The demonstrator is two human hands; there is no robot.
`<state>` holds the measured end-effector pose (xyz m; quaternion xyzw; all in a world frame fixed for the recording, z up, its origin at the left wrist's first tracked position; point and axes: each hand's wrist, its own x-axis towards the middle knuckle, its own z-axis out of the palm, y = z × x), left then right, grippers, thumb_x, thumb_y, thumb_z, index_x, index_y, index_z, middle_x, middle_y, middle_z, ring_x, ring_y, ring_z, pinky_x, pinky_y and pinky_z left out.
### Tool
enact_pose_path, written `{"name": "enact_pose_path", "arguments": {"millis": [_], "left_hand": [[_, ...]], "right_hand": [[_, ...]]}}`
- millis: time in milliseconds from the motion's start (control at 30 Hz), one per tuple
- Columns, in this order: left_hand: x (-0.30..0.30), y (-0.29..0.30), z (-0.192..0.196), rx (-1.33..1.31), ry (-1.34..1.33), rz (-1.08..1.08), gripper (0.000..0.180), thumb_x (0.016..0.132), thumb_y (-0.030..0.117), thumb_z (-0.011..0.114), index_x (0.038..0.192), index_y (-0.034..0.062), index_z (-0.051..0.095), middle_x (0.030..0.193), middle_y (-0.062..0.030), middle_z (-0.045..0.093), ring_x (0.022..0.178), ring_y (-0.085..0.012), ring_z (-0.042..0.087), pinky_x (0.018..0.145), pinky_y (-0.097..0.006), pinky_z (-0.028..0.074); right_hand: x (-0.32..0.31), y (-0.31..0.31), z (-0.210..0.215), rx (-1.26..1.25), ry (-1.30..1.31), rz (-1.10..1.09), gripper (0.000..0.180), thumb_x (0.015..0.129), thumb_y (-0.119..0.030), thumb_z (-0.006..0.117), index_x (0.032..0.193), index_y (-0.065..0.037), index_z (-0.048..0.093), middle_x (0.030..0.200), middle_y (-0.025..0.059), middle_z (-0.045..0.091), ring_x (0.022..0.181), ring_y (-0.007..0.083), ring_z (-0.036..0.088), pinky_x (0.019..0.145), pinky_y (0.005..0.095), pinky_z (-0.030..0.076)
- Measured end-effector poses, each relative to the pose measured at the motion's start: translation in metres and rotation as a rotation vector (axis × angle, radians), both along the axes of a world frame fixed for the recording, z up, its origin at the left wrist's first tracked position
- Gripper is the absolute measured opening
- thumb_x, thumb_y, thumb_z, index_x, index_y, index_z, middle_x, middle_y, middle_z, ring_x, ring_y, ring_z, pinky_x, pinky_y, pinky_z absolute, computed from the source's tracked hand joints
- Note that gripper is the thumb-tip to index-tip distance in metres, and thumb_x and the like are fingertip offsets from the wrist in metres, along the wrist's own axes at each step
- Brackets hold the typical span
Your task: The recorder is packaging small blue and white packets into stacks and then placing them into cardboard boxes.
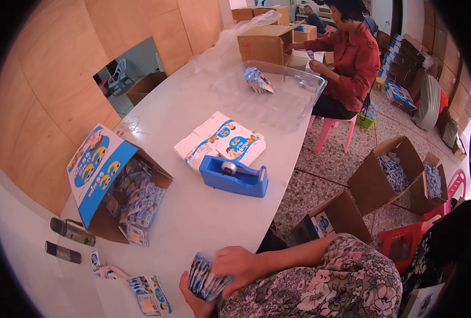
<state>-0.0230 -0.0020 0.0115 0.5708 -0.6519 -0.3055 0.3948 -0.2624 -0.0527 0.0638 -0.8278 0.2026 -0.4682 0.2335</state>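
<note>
Close to the table's near edge, my left hand [196,303] grips a row of small blue and white packets [199,273] from the left and below. Over the same row lies my right hand [240,267], its fingers curled down against the packets on the right side; the fingers are slightly blurred. Left of my hands, a blue and white printed card with packets [149,297] rests on the table. An opened carton [124,212] lies on its side farther left, and many similar packets spill out of it.
A blue tape dispenser [234,177] stands before flattened printed boxes [227,139]. Two bottles [72,232] are at left. Beyond, a clear plastic tray [294,114] holds packets near a seated person [347,63] in red. Open cartons [386,175] of packets and a red stool [405,241] occupy the floor at right.
</note>
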Motion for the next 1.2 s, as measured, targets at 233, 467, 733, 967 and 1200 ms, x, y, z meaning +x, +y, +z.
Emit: {"name": "enact_pose_path", "arguments": {"millis": [233,467,733,967,1200], "left_hand": [[-0.022,0.005,0.033,0.036,0.485,-0.006,0.119,0.059,0.006,0.09,0.15,0.0024,0.013,0.151,-0.0233,0.031,0.139,-0.0347,0.039,0.115,-0.048,0.034],[-0.002,0.004,-0.006,-0.067,0.22,-0.064,0.114,0.06,0.008,0.091,0.146,-0.0001,0.017,0.146,-0.0249,0.034,0.137,-0.0351,0.041,0.114,-0.047,0.035],[0.014,0.0,-0.038,-0.242,0.037,0.007,0.115,0.056,0.011,0.093,0.145,0.0011,0.022,0.148,-0.0247,0.028,0.135,-0.0344,0.041,0.114,-0.047,0.032],[0.016,0.0,-0.029,-0.24,0.073,0.02,0.102,0.064,0.017,0.092,0.143,0.0009,0.029,0.139,-0.0182,0.038,0.124,-0.0291,0.047,0.105,-0.043,0.04],[0.023,0.0,-0.017,0.021,0.177,-0.058,0.103,0.068,0.019,0.092,0.146,0.0018,0.029,0.14,-0.0171,0.04,0.127,-0.0295,0.044,0.105,-0.042,0.042]], "right_hand": [[0.088,-0.01,0.007,-0.261,0.721,-0.027,0.124,0.053,-0.042,0.089,0.152,0.001,0.026,0.141,0.0275,0.045,0.133,0.0435,0.043,0.108,0.0578,0.034],[0.088,-0.012,-0.003,-0.192,0.885,0.089,0.135,0.046,-0.037,0.09,0.152,0.006,0.019,0.131,0.0305,0.049,0.121,0.0407,0.051,0.104,0.0524,0.037],[0.099,-0.031,-0.045,-0.14,0.809,0.027,0.129,0.049,-0.027,0.086,0.153,0.007,0.018,0.11,0.0257,0.058,0.107,0.0375,0.057,0.093,0.0463,0.041],[0.093,-0.038,-0.036,-0.178,0.759,0.009,0.112,0.054,-0.022,0.081,0.149,0.007,0.029,0.102,0.0208,0.062,0.095,0.0334,0.059,0.087,0.0425,0.04],[0.08,-0.041,-0.04,0.041,0.634,0.094,0.1,0.052,-0.021,0.081,0.14,0.001,0.04,0.098,0.0194,0.064,0.095,0.0353,0.06,0.085,0.0419,0.041]]}}
